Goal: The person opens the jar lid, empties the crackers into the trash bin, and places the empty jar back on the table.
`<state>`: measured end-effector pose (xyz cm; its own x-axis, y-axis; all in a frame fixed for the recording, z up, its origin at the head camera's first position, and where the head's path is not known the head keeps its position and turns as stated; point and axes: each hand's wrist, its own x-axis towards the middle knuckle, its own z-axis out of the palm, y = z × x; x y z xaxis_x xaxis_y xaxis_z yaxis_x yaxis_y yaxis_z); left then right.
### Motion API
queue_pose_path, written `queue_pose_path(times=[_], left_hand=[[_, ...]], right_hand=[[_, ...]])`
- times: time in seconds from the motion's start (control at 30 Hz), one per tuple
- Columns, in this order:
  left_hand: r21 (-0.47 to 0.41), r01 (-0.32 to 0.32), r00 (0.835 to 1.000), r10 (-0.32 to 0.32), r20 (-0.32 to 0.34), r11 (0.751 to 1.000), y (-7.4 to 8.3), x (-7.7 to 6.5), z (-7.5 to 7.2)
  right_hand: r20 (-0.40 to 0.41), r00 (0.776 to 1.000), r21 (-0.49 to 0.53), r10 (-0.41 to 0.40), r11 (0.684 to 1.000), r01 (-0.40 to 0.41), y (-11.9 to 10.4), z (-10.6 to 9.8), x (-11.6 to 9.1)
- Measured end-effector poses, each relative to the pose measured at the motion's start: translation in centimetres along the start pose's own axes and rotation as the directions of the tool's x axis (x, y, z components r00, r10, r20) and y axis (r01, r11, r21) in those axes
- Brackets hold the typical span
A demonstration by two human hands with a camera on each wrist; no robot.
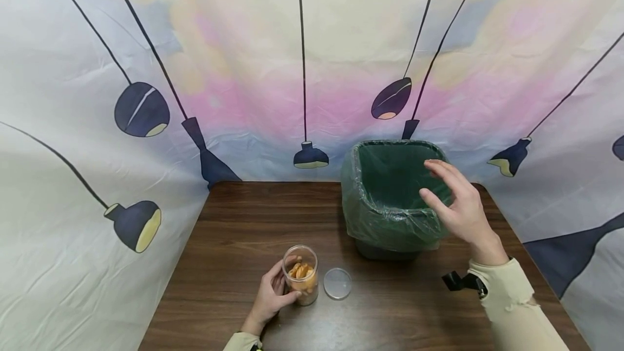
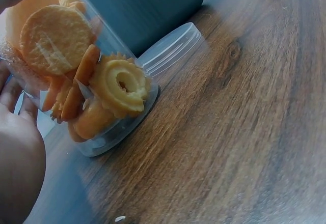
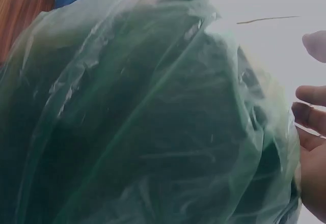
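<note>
A: Hands, jar?

B: Curled L hand [image 1: 270,295] round lidless clear jar [image 1: 306,281], upright on table [image 1: 273,215], w/ cookies [image 1: 300,271] inside. Spread R hand [image 1: 460,207], seemingly w/ nothing in it, over R side of lined bin [image 1: 387,253]; contact w/ liner [image 1: 368,215]: can't tell.

A: Risks?

B: Poss. spilled cookies, from a bump or slack L grip, b/c of lid [image 1: 337,284] off, flat just R of jar. Also poss. snagged liner or tipped bin, from sweeping R hand across too low.
</note>
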<state>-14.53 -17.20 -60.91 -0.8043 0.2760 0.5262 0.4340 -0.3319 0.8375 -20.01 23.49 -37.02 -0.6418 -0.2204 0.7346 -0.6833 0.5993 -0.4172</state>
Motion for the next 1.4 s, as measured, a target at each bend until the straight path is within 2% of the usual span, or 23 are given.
queue_pose_path(times=[0.23, 0.73, 1.0, 1.13, 1.4], left_hand=[[0.012, 0.008, 1.000, -0.008, -0.004, 1.000, -0.1, -0.1, -0.1], [0.076, -0.008, 0.998, 0.004, 0.057, 0.997, 0.0, 0.3, -0.5], [0.051, -0.009, 0.997, 0.006, 0.074, 0.999, 0.0, -0.1, -0.5], [0.039, 0.004, 0.998, -0.007, 0.067, 0.999, -0.2, -0.1, -0.4], [0.047, -0.010, 0.999, 0.007, 0.050, 0.999, -0.6, 0.0, -0.4]], right_hand=[[-0.016, 1.000, -0.047, 0.022, 0.999, -0.023, 1.1, -0.6, -0.2], [-0.089, 0.993, -0.110, 0.079, 0.990, -0.089, 2.6, -2.6, -0.3], [-0.080, 0.987, -0.076, 0.136, 0.987, -0.142, 3.5, -3.0, -0.9], [-0.078, 0.985, -0.074, 0.156, 0.984, -0.162, 4.1, -3.2, -1.0], [-0.066, 0.968, -0.065, 0.241, 0.967, -0.245, 5.3, -3.3, -1.3]])
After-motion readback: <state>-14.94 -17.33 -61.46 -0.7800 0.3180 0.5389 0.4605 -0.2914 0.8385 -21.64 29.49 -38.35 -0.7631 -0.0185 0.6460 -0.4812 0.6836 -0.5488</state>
